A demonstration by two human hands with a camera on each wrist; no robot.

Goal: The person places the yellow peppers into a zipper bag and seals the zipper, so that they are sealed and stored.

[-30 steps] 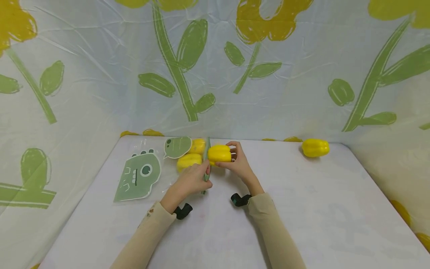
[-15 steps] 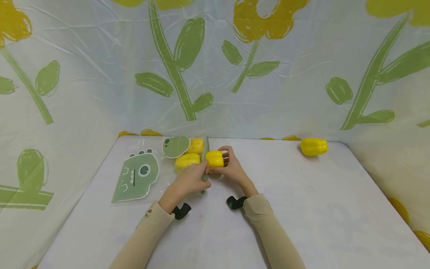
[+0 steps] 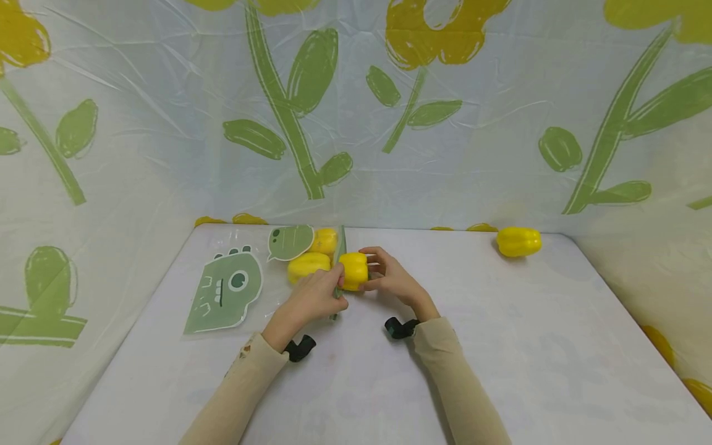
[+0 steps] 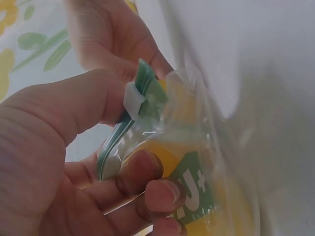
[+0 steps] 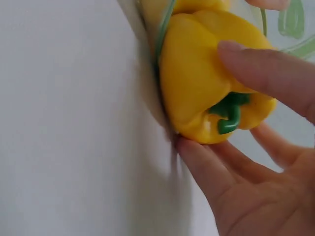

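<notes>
I see the left hand (image 3: 317,293) pinching the zip bag (image 3: 225,296) by its green-edged mouth; the right hand (image 3: 396,278) grips a yellow bell pepper (image 3: 354,272) there, between the hands. Below them lies a white table (image 3: 356,383); beyond them hangs flower-print cloth (image 3: 473,154).

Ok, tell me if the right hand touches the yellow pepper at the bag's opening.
Touching: the right wrist view shows the right hand with its thumb laid on the yellow pepper.
</notes>
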